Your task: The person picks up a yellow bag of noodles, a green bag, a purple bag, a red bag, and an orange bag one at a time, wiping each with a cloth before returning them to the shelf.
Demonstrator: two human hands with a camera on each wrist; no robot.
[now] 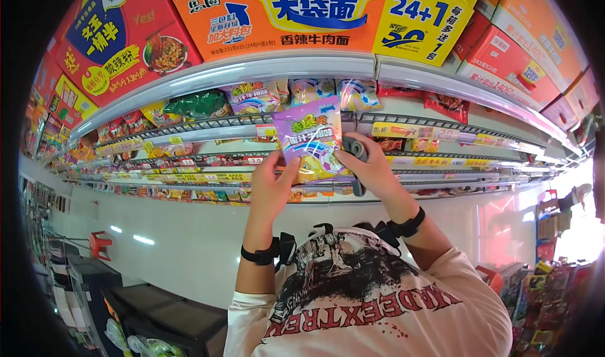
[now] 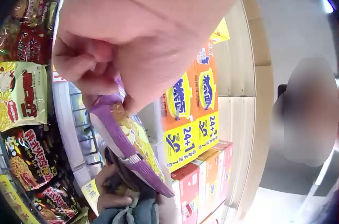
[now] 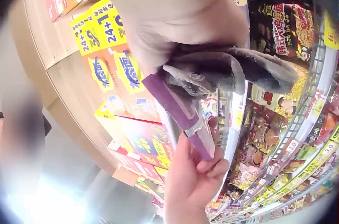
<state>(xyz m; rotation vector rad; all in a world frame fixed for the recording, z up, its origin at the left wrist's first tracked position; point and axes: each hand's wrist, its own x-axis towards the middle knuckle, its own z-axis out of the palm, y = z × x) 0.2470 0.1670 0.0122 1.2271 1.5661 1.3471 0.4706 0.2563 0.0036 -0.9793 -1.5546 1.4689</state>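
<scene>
Both hands hold a purple-and-yellow snack bag upright by its two sides, in front of the shelf. The left hand pinches one side, thumb on the printed front. On the opposite side the right hand grips the bag, its thumb also on the front, and keeps a folded dark grey cloth in its fingers. Seen from the right wrist, the cloth bulges out of the right hand beside the bag's purple edge. The left wrist view shows the bag edge-on, with the left fingers curled at it.
Similar purple bags and a green bag stand on the upper shelf behind wire rails. Large orange noodle cartons sit on top. Lower tiers carry price strips. A black crate-like unit stands at the lower left.
</scene>
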